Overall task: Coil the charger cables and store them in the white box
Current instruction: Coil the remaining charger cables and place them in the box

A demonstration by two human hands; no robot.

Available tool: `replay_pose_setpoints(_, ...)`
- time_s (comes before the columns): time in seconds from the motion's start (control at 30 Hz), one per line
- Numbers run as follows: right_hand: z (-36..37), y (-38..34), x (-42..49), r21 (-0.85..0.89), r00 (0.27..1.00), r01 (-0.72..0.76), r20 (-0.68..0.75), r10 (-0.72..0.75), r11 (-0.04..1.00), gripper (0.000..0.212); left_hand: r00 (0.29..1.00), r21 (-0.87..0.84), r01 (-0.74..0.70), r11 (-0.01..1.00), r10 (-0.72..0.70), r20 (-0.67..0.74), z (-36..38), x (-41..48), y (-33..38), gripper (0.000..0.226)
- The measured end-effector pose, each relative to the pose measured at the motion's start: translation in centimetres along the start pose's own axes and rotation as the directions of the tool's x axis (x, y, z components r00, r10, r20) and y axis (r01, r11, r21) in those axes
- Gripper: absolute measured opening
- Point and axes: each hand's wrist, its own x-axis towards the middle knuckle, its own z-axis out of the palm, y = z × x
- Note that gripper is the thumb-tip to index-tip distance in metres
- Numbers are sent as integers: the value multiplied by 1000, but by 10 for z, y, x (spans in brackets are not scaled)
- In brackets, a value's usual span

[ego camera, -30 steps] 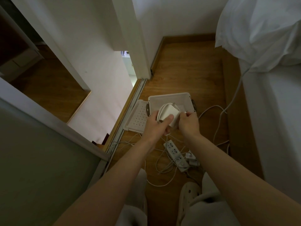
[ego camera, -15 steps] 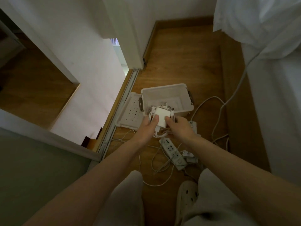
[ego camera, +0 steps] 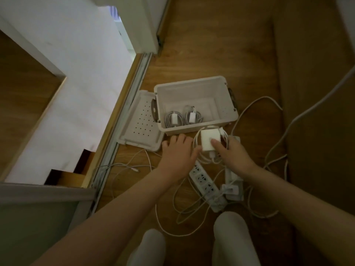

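Charger (ego camera: pixel 210 139), square white, cable (ego camera: pixel 204 160) coiled round it, gripped by right hand (ego camera: pixel 233 153); left hand (ego camera: pixel 177 152) slack

The left hand (ego camera: pixel 177 150) and right hand (ego camera: pixel 233 152) and both forearms are bare; pale off-white trousers (ego camera: pixel 233 239) cover both knees.

Right grip (ego camera: pixel 233 152) holds a charger (ego camera: pixel 209 140) just in front of the box (ego camera: pixel 192 81), left grip (ego camera: pixel 177 152) loose beside it; two coils (ego camera: pixel 174 119) inside.

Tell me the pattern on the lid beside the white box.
The lid is white, dotted with rows of small holes; head view.
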Motion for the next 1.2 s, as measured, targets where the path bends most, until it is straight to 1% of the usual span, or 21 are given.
replay_pose_setpoints(0.1,-6,-3,47,-111,994,26,-103,-37,994,40,997,71,-12,997,17,-78,9,42,-13,39)
replay_pose_setpoints(0.2,-11,-9,92,-233,979,33,-188,-78,972,39,998,189,-19,982,31,-62,19,78,-23,44)
replay_pose_setpoints(0.27,-15,-10,119,-301,970,28,-223,-99,953,39,999,216,-11,976,22,-47,30,95,-28,45)
replay_pose_setpoints(0.4,-18,-3,162,-414,969,3,-225,-106,910,40,995,188,-3,982,22,-102,51,111,-35,41)
replay_pose_setpoints(0.47,-18,1,177,-447,966,-45,-248,-75,893,44,989,173,-14,985,39,-140,57,114,-39,39)
replay_pose_setpoints(0.57,-15,5,199,-426,963,-93,-269,-28,900,47,981,165,-86,982,113,-160,68,109,-43,37)
replay_pose_setpoints(0.63,-8,11,208,-449,973,-123,-231,18,885,44,960,238,-151,960,199,-196,78,103,-47,39)
replay_pose_setpoints(0.67,-5,14,210,-527,981,-148,-187,55,837,43,945,273,-170,947,235,-226,83,101,-50,42)
replay_pose_setpoints(0.7,-2,12,209,-637,985,-171,-137,108,752,44,931,291,-179,940,258,-260,86,100,-53,44)
replay_pose_setpoints(0.77,-2,15,207,-835,988,-130,-64,139,535,44,916,274,-188,943,269,-297,88,101,-58,48)
replay_pose_setpoints(0.8,-2,19,208,-873,983,-118,-37,178,473,44,914,268,-197,943,275,-299,87,101,-59,49)
replay_pose_setpoints(0.83,-2,25,212,-880,976,-140,-46,213,454,44,913,270,-206,940,285,-293,86,102,-58,49)
replay_pose_setpoints(0.87,-3,29,212,-869,974,-166,-72,212,467,47,913,285,-212,935,293,-283,85,103,-57,48)
replay_pose_setpoints(0.93,1,31,211,-898,973,-196,-130,189,394,62,914,321,-205,925,298,-274,83,105,-52,47)
replay_pose_setpoints(0.97,1,32,210,-910,973,-210,-160,166,356,67,913,329,-195,924,294,-284,82,106,-50,46)
replay_pose_setpoints(1.03,0,31,212,-931,981,-173,-135,137,322,59,908,334,-164,928,274,-317,79,110,-48,42)
replay_pose_setpoints(1.07,-2,32,213,-927,985,-151,-112,131,343,53,904,335,-152,930,268,-333,78,112,-47,41)
replay_pose_setpoints(1.13,-8,35,216,-922,988,-118,-71,138,368,47,899,336,-139,932,261,-352,76,115,-46,39)
replay_pose_setpoints(1.2,-13,33,210,-933,995,-66,-33,98,353,41,905,342,-133,930,255,-342,74,116,-45,41)
